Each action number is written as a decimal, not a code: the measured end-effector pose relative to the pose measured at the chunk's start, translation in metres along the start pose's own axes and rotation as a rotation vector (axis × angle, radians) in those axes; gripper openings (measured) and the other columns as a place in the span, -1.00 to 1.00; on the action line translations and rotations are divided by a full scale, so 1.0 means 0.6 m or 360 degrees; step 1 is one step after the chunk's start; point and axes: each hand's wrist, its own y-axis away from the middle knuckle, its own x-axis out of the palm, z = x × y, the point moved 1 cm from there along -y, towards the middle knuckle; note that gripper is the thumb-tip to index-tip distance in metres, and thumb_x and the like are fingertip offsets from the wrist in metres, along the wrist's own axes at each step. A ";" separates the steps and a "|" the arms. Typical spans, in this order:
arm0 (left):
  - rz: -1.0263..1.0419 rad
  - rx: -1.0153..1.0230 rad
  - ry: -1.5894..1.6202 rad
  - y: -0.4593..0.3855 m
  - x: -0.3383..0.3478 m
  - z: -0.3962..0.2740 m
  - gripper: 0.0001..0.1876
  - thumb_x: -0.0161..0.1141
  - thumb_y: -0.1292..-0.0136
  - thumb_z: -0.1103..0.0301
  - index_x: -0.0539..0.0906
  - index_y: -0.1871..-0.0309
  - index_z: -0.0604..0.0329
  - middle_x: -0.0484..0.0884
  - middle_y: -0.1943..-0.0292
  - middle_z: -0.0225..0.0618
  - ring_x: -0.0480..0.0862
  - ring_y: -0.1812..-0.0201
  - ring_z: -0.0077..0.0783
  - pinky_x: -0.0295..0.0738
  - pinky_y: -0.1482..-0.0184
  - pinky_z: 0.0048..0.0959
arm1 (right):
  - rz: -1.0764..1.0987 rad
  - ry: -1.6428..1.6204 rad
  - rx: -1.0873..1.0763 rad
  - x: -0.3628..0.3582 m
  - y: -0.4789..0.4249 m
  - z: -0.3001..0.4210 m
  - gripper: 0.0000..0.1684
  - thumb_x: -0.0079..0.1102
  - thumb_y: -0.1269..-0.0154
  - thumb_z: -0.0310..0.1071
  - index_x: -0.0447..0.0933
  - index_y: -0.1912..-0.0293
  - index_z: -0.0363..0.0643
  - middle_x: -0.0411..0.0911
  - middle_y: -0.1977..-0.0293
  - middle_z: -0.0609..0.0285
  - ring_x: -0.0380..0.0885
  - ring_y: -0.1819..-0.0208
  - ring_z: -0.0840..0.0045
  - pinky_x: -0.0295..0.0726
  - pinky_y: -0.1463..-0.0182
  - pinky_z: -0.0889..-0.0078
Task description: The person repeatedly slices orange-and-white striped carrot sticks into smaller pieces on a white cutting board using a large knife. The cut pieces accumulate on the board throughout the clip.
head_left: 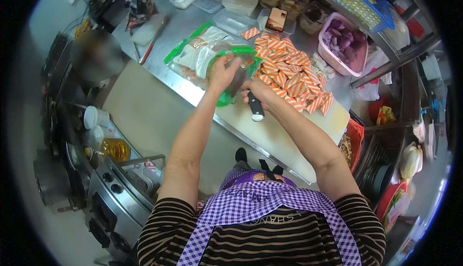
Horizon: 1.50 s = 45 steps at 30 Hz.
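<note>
My left hand (pixel 221 73) is at the mouth of a clear plastic bag (pixel 199 54) with green edges, its fingers curled at the film and partly hidden. White printed panels cover part of the bag, which lies on the metal worktop. In my right hand (pixel 261 91) is a knife (pixel 256 107), gripped by its black handle. Its blade points away from me against the bag's opening, partly covered by film. Just right of the knife, a heap of orange-and-white striped triangular packets (pixel 285 69) rests on a white cutting board (pixel 260 132). One striped packet (pixel 250 33) lies apart, beyond the bag.
Clear plastic containers (pixel 233 22) line the back, with a phone (pixel 276 19) propped on one. A pink basket (pixel 343 45) of purple onions stands right, beside a metal shelf post (pixel 394 65). Another knife (pixel 147 52) lies left. Behind my left arm are an oil bottle (pixel 115 149) and tubs.
</note>
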 end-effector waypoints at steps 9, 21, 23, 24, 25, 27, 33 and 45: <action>0.0315 -0.0558 -0.0225 -0.018 0.034 0.024 -0.46 0.03 -0.40 -0.06 0.65 -0.02 0.33 0.67 0.09 0.26 0.67 0.02 0.19 0.52 -0.03 0.03 | 0.0102 0.0445 -0.0253 -0.064 0.157 -0.045 -0.66 0.01 -0.28 -0.50 0.37 -0.07 -0.24 0.40 0.58 0.32 0.42 0.68 0.65 0.45 0.61 0.56; 0.0301 0.0401 -0.0140 -0.037 0.154 -0.145 -0.82 0.25 -0.21 0.32 0.70 0.22 0.21 0.74 0.25 -0.09 0.73 0.18 -0.03 0.61 0.11 -0.17 | -0.0993 -0.0286 -0.0622 -0.291 0.379 -0.309 -0.67 0.06 -0.36 -0.41 0.39 -0.11 -0.14 0.41 0.55 0.32 0.38 0.68 0.63 0.41 0.62 0.57; 0.0216 0.0492 -0.0222 -0.083 0.188 -0.142 -0.83 0.25 -0.21 0.32 0.70 0.23 0.22 0.74 0.27 -0.11 0.74 0.20 -0.04 0.62 0.12 -0.16 | -0.1177 -0.0473 -0.0765 -0.296 0.353 -0.337 -0.74 0.08 -0.37 -0.40 0.40 -0.03 -0.11 0.42 0.55 0.32 0.39 0.69 0.63 0.40 0.65 0.57; 0.0375 0.0446 -0.0282 -0.115 0.207 -0.130 -0.70 0.28 -0.18 0.27 0.70 0.06 0.21 0.73 0.16 -0.06 0.72 0.07 -0.03 0.59 -0.02 -0.17 | -0.1265 -0.0497 -0.0768 -0.302 0.337 -0.351 -0.78 0.10 -0.38 -0.37 0.40 0.00 -0.09 0.43 0.55 0.32 0.40 0.70 0.63 0.40 0.67 0.58; 0.0462 0.0489 -0.0361 -0.138 0.223 -0.121 -0.59 0.31 -0.15 0.20 0.65 -0.04 0.20 0.69 0.06 -0.01 0.66 -0.03 -0.01 0.54 -0.10 -0.17 | -0.1287 -0.0576 -0.0745 -0.300 0.328 -0.358 -0.76 0.11 -0.39 -0.36 0.40 -0.02 -0.07 0.42 0.55 0.33 0.40 0.69 0.64 0.41 0.67 0.57; 0.0643 0.0571 -0.0522 -0.178 0.253 -0.112 -0.35 0.35 -0.09 0.08 0.57 -0.25 0.17 0.61 -0.14 0.07 0.54 -0.24 0.05 0.45 -0.26 -0.18 | -0.1335 -0.0533 -0.0665 -0.295 0.323 -0.368 -0.74 0.11 -0.39 -0.38 0.40 -0.04 -0.06 0.42 0.55 0.34 0.40 0.69 0.65 0.41 0.67 0.57; 0.1060 0.0159 -0.1027 -0.211 0.299 -0.060 0.28 0.38 0.14 -0.50 0.07 -0.60 -0.10 0.07 -0.58 -0.07 -0.01 -0.60 -0.01 -0.01 -0.47 0.25 | -0.1242 -0.0558 -0.0610 -0.290 0.326 -0.345 -0.77 0.09 -0.39 -0.40 0.40 -0.03 -0.09 0.43 0.57 0.32 0.40 0.71 0.62 0.41 0.66 0.54; 0.0512 0.0886 -0.0392 -0.176 0.260 -0.068 -0.63 0.40 -0.17 0.31 0.62 -0.05 -0.03 0.63 0.00 -0.19 0.62 -0.06 -0.04 0.52 -0.12 -0.21 | -0.1199 -0.0405 -0.0604 -0.295 0.325 -0.349 -0.75 0.09 -0.39 -0.41 0.40 -0.04 -0.15 0.43 0.57 0.31 0.42 0.69 0.61 0.42 0.63 0.53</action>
